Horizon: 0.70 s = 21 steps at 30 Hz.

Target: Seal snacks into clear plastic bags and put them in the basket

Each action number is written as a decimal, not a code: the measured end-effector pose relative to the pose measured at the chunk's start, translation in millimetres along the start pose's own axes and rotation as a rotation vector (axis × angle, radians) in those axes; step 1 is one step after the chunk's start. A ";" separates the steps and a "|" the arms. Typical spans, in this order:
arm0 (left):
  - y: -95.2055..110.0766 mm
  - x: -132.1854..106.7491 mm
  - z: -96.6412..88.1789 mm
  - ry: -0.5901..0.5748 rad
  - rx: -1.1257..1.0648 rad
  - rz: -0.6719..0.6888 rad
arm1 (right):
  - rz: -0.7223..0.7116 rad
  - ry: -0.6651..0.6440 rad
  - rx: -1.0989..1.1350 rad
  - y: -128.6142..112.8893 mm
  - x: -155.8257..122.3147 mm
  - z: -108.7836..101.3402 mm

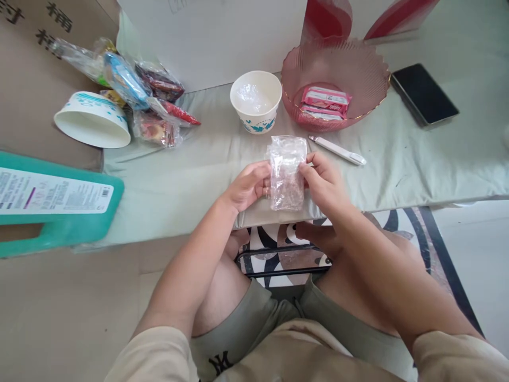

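Clear packet pinched upright between left hand and right hand.

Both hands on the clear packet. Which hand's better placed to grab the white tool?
Right, likely: the right hand lies nearest the white tool, while the left hand is on the far side of the clear packet.

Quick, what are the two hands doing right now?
Left hand: closed, holding the left edge of the clear packet.
Right hand: closed, holding the right edge of the same packet.
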<state>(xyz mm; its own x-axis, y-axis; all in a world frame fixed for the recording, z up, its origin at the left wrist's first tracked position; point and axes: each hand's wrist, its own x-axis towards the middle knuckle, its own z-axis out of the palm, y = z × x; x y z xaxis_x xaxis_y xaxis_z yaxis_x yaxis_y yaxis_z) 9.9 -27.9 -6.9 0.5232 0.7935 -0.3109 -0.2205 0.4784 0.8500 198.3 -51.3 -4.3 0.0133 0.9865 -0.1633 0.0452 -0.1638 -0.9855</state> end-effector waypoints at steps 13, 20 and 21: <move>0.3 -4.4 -12.9 0.157 0.236 0.174 | -0.044 -0.118 0.043 -3.7 -4.2 4.3; 5.8 -4.1 -9.7 0.144 0.246 0.183 | -0.058 -0.138 0.075 -4.1 -2.4 3.4; 4.6 -3.0 -9.3 0.163 0.263 0.212 | -0.074 -0.117 0.051 -3.8 -2.5 4.3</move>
<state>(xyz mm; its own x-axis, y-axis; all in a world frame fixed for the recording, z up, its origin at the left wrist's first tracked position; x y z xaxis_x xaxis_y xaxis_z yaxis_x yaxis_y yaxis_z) -0.4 -24.6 -6.0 0.3456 0.9243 -0.1620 -0.0799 0.2010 0.9763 193.8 -53.1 -0.4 -0.1050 0.9902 -0.0917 -0.0090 -0.0932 -0.9956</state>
